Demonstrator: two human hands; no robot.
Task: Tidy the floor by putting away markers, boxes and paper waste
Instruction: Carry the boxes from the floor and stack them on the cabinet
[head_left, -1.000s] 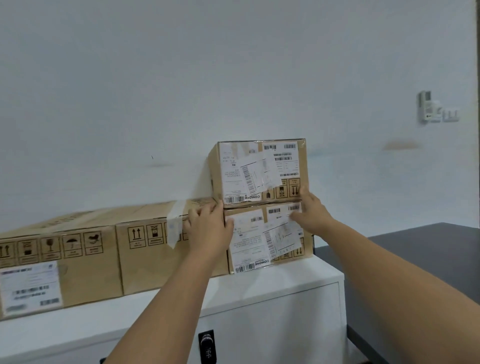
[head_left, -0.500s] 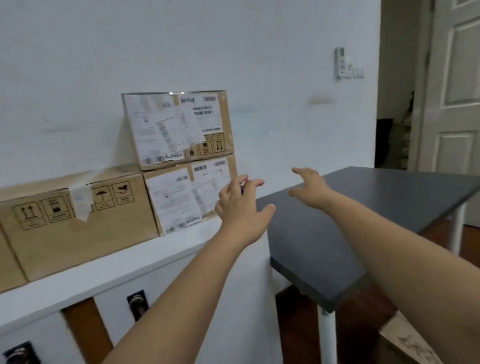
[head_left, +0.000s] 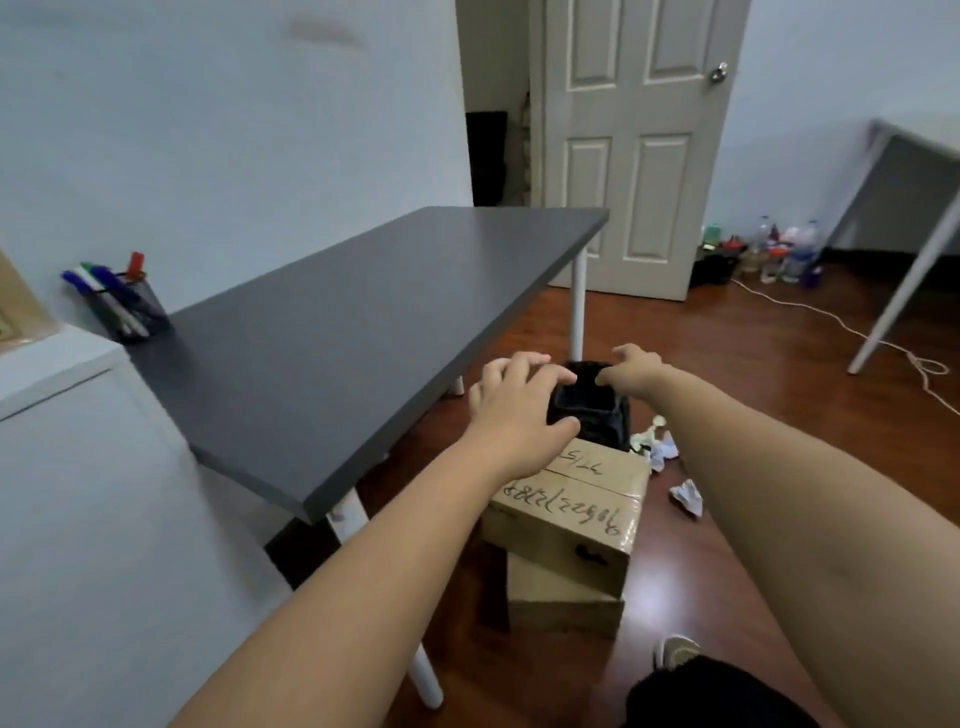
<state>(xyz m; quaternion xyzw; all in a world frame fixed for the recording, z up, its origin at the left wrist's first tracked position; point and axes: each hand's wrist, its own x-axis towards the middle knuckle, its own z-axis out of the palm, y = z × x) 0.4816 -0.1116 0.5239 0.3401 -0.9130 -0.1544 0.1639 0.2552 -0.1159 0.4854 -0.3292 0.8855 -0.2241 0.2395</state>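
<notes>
Two cardboard boxes are stacked on the wooden floor: the upper box (head_left: 569, 506) has handwriting on its taped top, the lower box (head_left: 563, 603) sits under it. My left hand (head_left: 514, 408) hovers open above the upper box's far end. My right hand (head_left: 631, 371) reaches out open over a black bin (head_left: 592, 410) behind the boxes. Both hands hold nothing. Crumpled paper (head_left: 687, 497) and more paper scraps (head_left: 658, 447) lie on the floor right of the boxes. Markers (head_left: 106, 280) stand in a mesh cup (head_left: 136, 314) on the dark table.
The dark grey table (head_left: 363, 312) with white legs runs along the left. A white cabinet (head_left: 93, 493) is at near left. A white door (head_left: 634, 145) stands open at the back, with bottles (head_left: 779, 249) and a cable (head_left: 831, 317) on the floor. Another table (head_left: 914, 218) at right.
My view has swung right and down from the boxes stacked on the cabinet to the floor. Both hands let go of those boxes and now reach over the floor boxes and bin.
</notes>
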